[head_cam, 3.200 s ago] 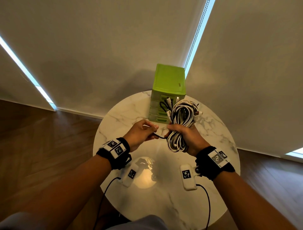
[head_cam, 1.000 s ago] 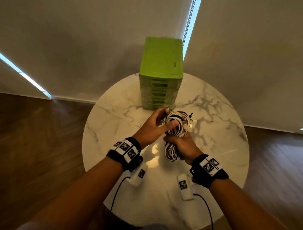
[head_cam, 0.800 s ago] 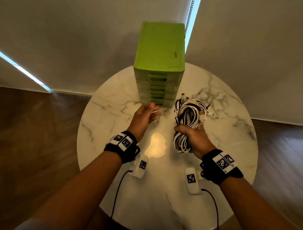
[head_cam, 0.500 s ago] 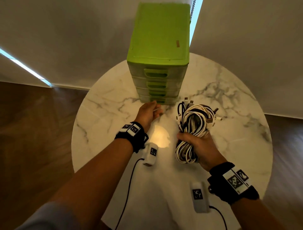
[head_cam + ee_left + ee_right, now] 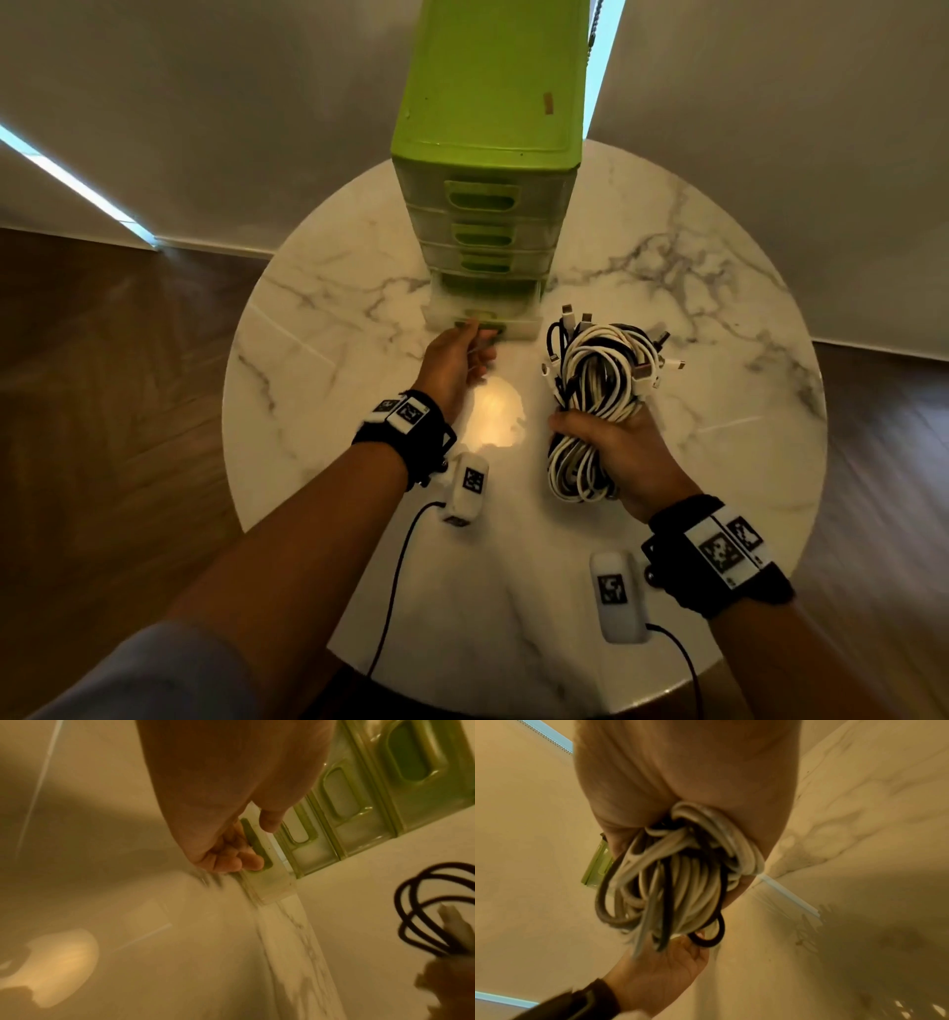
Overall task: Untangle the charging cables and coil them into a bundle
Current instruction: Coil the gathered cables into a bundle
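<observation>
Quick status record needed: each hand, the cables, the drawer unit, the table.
left hand: fingers hooked in the bottom drawer handle
bottom drawer: pulled partly out
right hand: grips the cable bundle mid-coil
cable bundle: white and black cables coiled together, plugs sticking out on top, held above the table
drawer unit: green, upright at the table's far side, upper drawers closed

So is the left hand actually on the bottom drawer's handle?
Touching. The left wrist view shows the left hand's fingers curled into the bottom drawer handle, the drawer partly out.
</observation>
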Motion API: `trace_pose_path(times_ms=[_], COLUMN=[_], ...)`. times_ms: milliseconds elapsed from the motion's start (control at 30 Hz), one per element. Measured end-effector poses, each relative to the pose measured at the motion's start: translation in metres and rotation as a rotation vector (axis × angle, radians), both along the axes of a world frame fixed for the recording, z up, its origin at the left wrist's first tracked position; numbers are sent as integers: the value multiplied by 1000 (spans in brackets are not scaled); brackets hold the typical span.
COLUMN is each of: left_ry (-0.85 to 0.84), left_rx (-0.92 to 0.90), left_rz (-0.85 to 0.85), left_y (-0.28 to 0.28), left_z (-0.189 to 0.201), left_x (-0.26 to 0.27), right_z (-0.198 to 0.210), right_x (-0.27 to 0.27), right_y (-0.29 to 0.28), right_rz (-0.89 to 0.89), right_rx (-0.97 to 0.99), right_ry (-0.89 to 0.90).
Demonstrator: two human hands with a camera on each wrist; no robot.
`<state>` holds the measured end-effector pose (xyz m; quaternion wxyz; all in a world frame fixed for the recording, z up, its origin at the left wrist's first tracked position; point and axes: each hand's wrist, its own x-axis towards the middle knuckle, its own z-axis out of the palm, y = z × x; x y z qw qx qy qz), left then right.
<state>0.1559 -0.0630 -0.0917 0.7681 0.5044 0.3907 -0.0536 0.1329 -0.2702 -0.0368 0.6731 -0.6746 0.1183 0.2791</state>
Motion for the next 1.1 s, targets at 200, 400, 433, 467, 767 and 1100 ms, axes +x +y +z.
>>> trace_pose_path(times_ms=[200,400,433,467,767,1100], left_ry=[21,41,40,35,-30,-59], left_rx=[-36,-51,-49,-51,191,825], left_rz=[5,19,21,23,-193,-462], left_y=[-11,-19,-20,-21,-1,81], left_z=[-2,-3,-3,-1,27,14], left_x=[-64,-109,-113,-117,-131,-89], right_z=[12,24,26,29,41,10], right_x=[-29,-55,-57,-60,-31,36], right_y=[8,18,19,21,50,138], right_rz=[17,48,52,59,115,117], right_rx=[-47,-109,-122,-135,-219,-186], right_ry=[13,-11,-14,-20,21,255])
